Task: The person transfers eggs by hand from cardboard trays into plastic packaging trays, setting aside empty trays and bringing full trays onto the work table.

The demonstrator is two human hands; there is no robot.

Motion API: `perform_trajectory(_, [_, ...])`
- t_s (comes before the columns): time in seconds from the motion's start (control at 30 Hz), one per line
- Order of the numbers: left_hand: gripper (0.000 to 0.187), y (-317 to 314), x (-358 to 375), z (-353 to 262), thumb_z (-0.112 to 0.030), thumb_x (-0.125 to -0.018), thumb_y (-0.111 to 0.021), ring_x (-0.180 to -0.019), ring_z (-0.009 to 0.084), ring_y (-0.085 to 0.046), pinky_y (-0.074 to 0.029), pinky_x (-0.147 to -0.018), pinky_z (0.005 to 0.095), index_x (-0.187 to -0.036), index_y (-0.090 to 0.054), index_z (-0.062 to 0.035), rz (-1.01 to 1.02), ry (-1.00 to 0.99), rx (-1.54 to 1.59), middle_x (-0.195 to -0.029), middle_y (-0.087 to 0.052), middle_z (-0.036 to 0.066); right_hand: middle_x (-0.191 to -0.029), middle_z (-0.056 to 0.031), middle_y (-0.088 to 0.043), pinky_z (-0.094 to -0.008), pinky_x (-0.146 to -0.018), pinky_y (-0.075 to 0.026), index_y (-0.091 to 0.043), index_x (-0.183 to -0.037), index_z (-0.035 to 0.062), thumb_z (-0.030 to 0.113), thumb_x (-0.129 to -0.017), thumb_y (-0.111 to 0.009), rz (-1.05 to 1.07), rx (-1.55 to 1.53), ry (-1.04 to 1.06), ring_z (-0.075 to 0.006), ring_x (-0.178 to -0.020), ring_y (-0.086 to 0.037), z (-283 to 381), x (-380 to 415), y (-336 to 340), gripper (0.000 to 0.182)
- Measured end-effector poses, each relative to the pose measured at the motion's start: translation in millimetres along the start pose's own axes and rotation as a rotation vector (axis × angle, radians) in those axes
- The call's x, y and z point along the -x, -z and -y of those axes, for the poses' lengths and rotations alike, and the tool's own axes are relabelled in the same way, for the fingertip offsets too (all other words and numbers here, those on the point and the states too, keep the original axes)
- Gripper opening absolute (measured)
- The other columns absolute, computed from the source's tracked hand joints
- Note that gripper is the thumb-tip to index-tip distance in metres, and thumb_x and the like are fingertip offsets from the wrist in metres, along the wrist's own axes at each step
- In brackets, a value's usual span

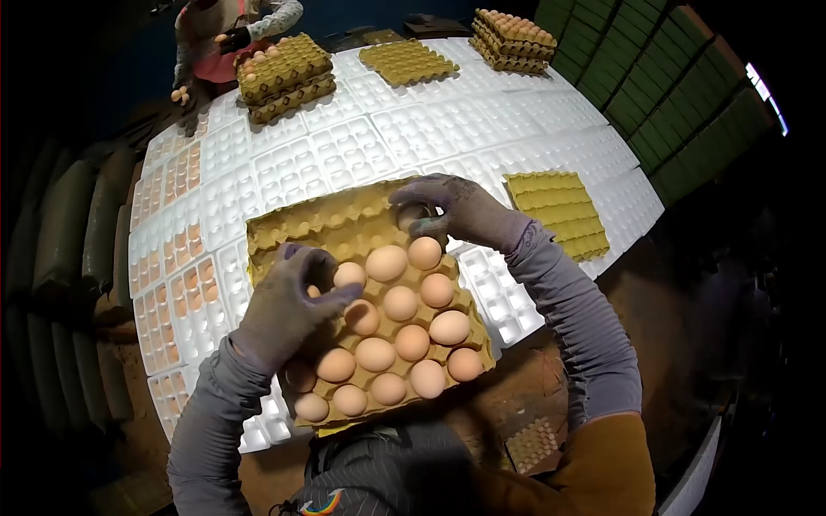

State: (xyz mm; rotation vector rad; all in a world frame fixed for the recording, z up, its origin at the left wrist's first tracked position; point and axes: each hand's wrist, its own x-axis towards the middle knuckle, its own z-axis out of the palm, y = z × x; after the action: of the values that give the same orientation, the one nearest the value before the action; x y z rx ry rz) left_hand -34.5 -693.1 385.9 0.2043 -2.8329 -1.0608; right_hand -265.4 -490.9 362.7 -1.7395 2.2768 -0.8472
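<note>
A yellow-brown egg tray (318,224) lies in front of me, its near part filled with brown eggs (400,304) and its far rows bare. My right hand (460,211), in a grey glove, curls its fingers round an egg (414,218) at the tray's far right. On the left side of the tray, my gloved left hand (297,301) bends over the eggs, thumb and fingers near one that is partly hidden by them. Whether it grips that egg does not show clearly. White moulded cartons (344,155) spread over the table under and beyond the tray.
Brown eggs fill some cartons at the left (181,245). An empty yellow tray (559,211) lies at the right, another (407,60) at the back. Stacked egg trays (514,43) stand far right. Across the table a co-worker (211,39) handles eggs beside another stack (286,77).
</note>
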Motion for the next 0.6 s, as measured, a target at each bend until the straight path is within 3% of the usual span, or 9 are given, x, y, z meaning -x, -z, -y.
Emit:
perform_trajectory(0.03, [0.045, -10, 1, -12, -0.033, -0.088, -0.077, -0.096, 0.0306, -0.067, -0.054, -0.086, 0.0395, -0.112, -0.064, 0.0031, -0.035, 0.059, -0.101, -0.111, -0.060, 0.017, -0.116, -0.0139, -0.070, -0.0380, -0.096, -0.053, -0.065, -0.126, 0.0120, 0.020, -0.089, -0.073, -0.003, -0.002, 0.005, -0.0274, -0.106, -0.068, 5, 1, 1, 0.039])
perform_trajectory(0.1, [0.047, -21, -4, -11, -0.031, -0.089, -0.076, -0.099, 0.0364, -0.066, -0.054, -0.088, 0.0411, -0.118, -0.064, 0.0034, -0.094, 0.057, -0.086, -0.119, -0.060, 0.019, -0.113, -0.0127, -0.072, -0.0343, -0.094, -0.055, -0.065, -0.128, 0.0116, 0.018, -0.089, -0.071, -0.028, -0.299, -0.295, -0.0235, -0.103, -0.070, 15, 2, 6, 0.040])
perform_trajectory(0.17, [0.046, -16, -5, -13, -0.029, -0.090, -0.075, -0.100, 0.0367, -0.066, -0.054, -0.088, 0.0414, -0.120, -0.064, 0.0025, -0.074, 0.046, -0.153, -0.122, -0.059, 0.019, -0.103, -0.0065, -0.071, -0.0292, -0.093, -0.055, -0.060, -0.134, 0.0041, 0.016, -0.095, -0.066, -0.273, -0.833, -0.340, -0.0166, -0.099, -0.068, 0, 3, 9, 0.041])
perform_trajectory(0.23, [0.044, -15, -2, -12, -0.027, -0.090, -0.074, -0.101, 0.0371, -0.066, -0.054, -0.088, 0.0417, -0.122, -0.064, 0.0016, -0.046, 0.039, -0.218, -0.125, -0.058, 0.020, -0.103, -0.0041, -0.067, -0.0290, -0.092, -0.055, -0.056, -0.137, 0.0034, 0.018, -0.099, -0.064, -0.300, -1.108, -0.449, -0.0160, -0.100, -0.066, -5, 10, 15, 0.042])
perform_trajectory(0.3, [0.044, -23, 0, -11, -0.026, -0.088, -0.075, -0.100, 0.0364, -0.067, -0.054, -0.088, 0.0419, -0.123, -0.064, -0.0006, -0.025, 0.020, -0.354, -0.127, -0.058, 0.020, -0.114, -0.0062, -0.063, -0.0281, -0.091, -0.052, -0.056, -0.138, 0.0055, 0.023, -0.101, -0.063, -0.126, -0.997, -0.454, -0.0166, -0.100, -0.062, 2, 12, 2, 0.042])
perform_trajectory(0.37, [0.044, -26, 0, -8, -0.024, -0.086, -0.077, -0.100, 0.0349, -0.067, -0.055, -0.088, 0.0417, -0.123, -0.065, -0.0027, -0.052, -0.010, -0.324, -0.126, -0.058, 0.020, -0.123, -0.0094, -0.060, -0.0284, -0.093, -0.050, -0.056, -0.138, 0.0071, 0.023, -0.099, -0.065, -0.079, -0.495, -0.135, -0.0184, -0.103, -0.060, 2, 24, -27, 0.043])
perform_trajectory(0.43, [0.044, -23, -1, -11, -0.022, -0.084, -0.079, -0.099, 0.0334, -0.067, -0.055, -0.087, 0.0409, -0.121, -0.065, -0.0016, -0.053, 0.046, -0.213, -0.126, -0.059, 0.018, -0.127, -0.0109, -0.058, -0.0290, -0.096, -0.049, -0.056, -0.138, 0.0082, 0.022, -0.097, -0.068, -0.323, -0.689, -0.173, -0.0186, -0.110, -0.058, -5, 33, -47, 0.045])
perform_trajectory(0.5, [0.041, -24, 0, -10, -0.019, -0.085, -0.078, -0.097, 0.0308, -0.066, -0.054, -0.087, 0.0381, -0.117, -0.065, 0.0013, -0.061, 0.064, -0.136, -0.121, -0.060, 0.016, -0.127, -0.0085, -0.058, -0.0288, -0.097, -0.048, -0.056, -0.137, 0.0058, 0.014, -0.095, -0.069, -0.435, -0.939, -0.358, -0.0163, -0.113, -0.058, 7, 39, -45, 0.045])
perform_trajectory(0.6, [0.035, -20, 1, -11, -0.016, -0.089, -0.071, -0.098, 0.0239, -0.065, -0.053, -0.087, 0.0349, -0.118, -0.062, 0.0017, -0.114, 0.137, 0.133, -0.117, -0.063, 0.013, -0.121, -0.0092, -0.060, -0.0296, -0.094, -0.049, -0.053, -0.138, 0.0009, 0.014, -0.096, -0.066, -0.750, -1.235, -0.525, -0.0157, -0.108, -0.058, -1, 54, -66, 0.046])
